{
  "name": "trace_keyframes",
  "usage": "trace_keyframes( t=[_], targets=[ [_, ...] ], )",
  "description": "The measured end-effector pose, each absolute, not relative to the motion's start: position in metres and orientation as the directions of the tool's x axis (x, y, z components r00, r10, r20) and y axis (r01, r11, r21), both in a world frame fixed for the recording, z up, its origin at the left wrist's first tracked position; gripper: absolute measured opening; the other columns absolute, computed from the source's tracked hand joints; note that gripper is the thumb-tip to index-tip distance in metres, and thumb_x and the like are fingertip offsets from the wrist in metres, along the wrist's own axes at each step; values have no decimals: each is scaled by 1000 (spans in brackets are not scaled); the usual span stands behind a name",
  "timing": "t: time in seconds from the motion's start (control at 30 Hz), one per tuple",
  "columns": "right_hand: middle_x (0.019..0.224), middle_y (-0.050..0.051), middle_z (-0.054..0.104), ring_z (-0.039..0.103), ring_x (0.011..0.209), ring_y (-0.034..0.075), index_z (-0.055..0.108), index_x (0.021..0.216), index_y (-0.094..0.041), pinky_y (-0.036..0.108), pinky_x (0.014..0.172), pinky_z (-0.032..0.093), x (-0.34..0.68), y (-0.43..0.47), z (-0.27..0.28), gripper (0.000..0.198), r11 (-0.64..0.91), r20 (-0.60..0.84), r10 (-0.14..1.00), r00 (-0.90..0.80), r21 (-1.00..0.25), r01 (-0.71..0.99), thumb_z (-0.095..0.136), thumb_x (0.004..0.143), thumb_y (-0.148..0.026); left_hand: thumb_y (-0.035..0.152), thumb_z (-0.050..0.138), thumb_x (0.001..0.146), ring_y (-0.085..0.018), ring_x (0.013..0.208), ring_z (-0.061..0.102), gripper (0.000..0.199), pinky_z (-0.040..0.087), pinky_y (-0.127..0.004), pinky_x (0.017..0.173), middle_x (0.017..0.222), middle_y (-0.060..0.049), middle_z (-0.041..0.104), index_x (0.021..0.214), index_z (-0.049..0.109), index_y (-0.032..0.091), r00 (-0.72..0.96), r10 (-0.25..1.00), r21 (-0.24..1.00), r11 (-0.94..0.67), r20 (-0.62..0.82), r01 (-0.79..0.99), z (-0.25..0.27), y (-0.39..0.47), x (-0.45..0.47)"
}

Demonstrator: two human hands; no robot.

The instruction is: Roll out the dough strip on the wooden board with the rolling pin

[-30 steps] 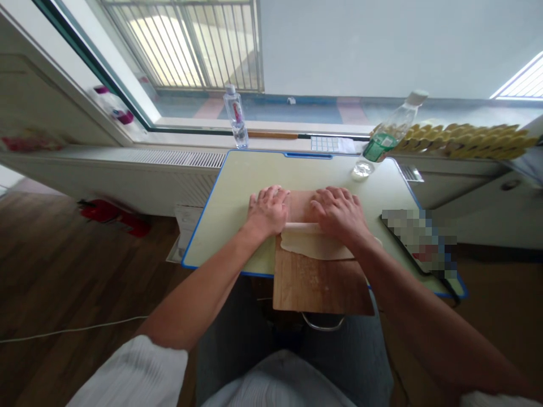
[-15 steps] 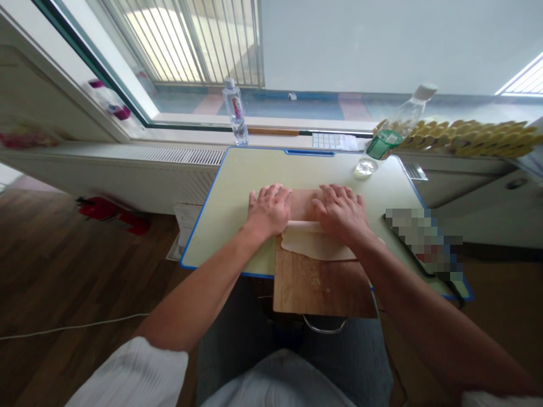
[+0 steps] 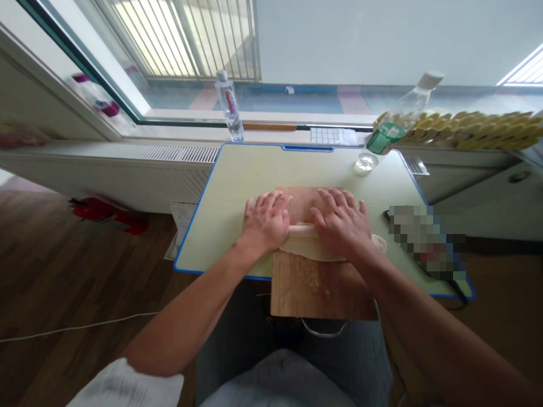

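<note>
A thin sheet of pale dough (image 3: 311,249) lies across a wooden board (image 3: 322,288). Along its far edge runs a pale cylinder (image 3: 302,230); whether it is a rolling pin wrapped in dough or only rolled dough, I cannot tell. My left hand (image 3: 267,219) rests palm down over the cylinder's left end, fingers stretched forward above the board. Over the right part lies my right hand (image 3: 341,219), also flat with fingers spread. Both palms hide the cylinder's ends. A flap of dough (image 3: 379,243) sticks out to the right of my right wrist.
The board overhangs the near edge of a small blue-rimmed table (image 3: 212,220). A green-labelled bottle (image 3: 386,135) stands at the table's back right, and a pixelated dark-edged object (image 3: 424,243) lies on the right. Another clear bottle (image 3: 231,110) stands by the window. A fire extinguisher (image 3: 106,215) lies on the floor.
Both hands and the cylinder have shifted slightly toward me, and more of the board shows beyond the fingers. The view has moved a little too.
</note>
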State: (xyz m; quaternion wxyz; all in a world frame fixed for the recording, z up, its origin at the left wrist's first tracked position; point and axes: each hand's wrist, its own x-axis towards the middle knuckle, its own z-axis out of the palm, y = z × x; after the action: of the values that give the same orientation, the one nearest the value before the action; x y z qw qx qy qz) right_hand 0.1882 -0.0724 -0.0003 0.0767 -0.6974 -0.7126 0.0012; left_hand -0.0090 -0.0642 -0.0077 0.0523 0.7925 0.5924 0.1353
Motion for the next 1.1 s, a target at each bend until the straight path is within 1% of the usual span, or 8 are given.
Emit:
trace_keyframes(
  t=[0.13, 0.27, 0.4, 0.5, 0.57, 0.77, 1.0, 1.1],
  targets=[
    [173, 12, 46, 38, 156, 36, 45, 167, -20, 63, 128, 31, 191, -34, 2, 69, 9, 47, 999, -2, -148, 989, 32, 108, -55, 31, 41, 108, -31, 148, 52, 49, 37, -60, 126, 165, -7, 57, 151, 64, 31, 254, 958, 223, -278, 130, 934, -6, -25, -6],
    [176, 14, 40, 37, 157, 37, 41, 169, -18, 64, 128, 31, 192, -22, 3, 73, -28, -16, 1000, 26, -191, 981, 32, 107, -56, 34, 40, 108, -32, 149, 51, 52, 38, -63, 125, 168, -9, 54, 156, 60, 30, 268, 960, 192, -279, 77, 941, -3, -10, -5],
    [175, 10, 42, 35, 158, 37, 43, 169, -22, 66, 129, 29, 189, -59, -1, 69, 24, 25, 999, -21, -145, 989, 33, 108, -50, 37, 39, 109, -30, 154, 47, 53, 34, -62, 129, 172, -6, 49, 160, 56, 32, 283, 958, 200, -287, 52, 937, -5, -46, -8],
    [174, 7, 45, 35, 159, 37, 46, 168, -25, 66, 129, 28, 187, -78, -4, 65, 39, 81, 996, -31, -95, 995, 34, 108, -47, 36, 39, 109, -28, 154, 47, 54, 33, -58, 131, 171, -5, 51, 160, 56, 31, 277, 956, 208, -291, 94, 934, -6, -66, -9],
    [175, 7, 44, 36, 159, 36, 46, 169, -26, 66, 129, 28, 187, -73, -3, 65, 31, 90, 996, -24, -86, 996, 34, 109, -49, 35, 40, 109, -29, 154, 47, 54, 33, -59, 131, 171, -5, 51, 160, 56, 32, 266, 958, 212, -283, 108, 935, -7, -61, -9],
    [176, 10, 42, 36, 159, 37, 42, 171, -23, 67, 128, 30, 187, -46, 3, 69, 31, 19, 999, -29, -111, 993, 31, 109, -52, 35, 40, 107, -31, 158, 42, 57, 33, -62, 130, 175, -6, 45, 163, 53, 32, 272, 961, 202, -276, 48, 940, -5, -29, -5],
    [174, 7, 45, 35, 160, 36, 46, 168, -26, 68, 130, 27, 183, -73, -4, 65, 33, 132, 991, -19, -106, 994, 34, 109, -48, 36, 41, 108, -28, 154, 46, 55, 34, -56, 131, 172, -5, 50, 161, 55, 31, 275, 955, 205, -293, 112, 934, -8, -54, -8],
    [175, 9, 44, 37, 158, 36, 44, 169, -23, 68, 129, 30, 185, -54, -2, 68, 32, 73, 997, -23, -136, 990, 34, 108, -50, 36, 41, 108, -28, 157, 44, 56, 34, -57, 130, 175, -5, 46, 163, 52, 33, 265, 962, 196, -272, 58, 942, -7, -34, -7]
  ],
)
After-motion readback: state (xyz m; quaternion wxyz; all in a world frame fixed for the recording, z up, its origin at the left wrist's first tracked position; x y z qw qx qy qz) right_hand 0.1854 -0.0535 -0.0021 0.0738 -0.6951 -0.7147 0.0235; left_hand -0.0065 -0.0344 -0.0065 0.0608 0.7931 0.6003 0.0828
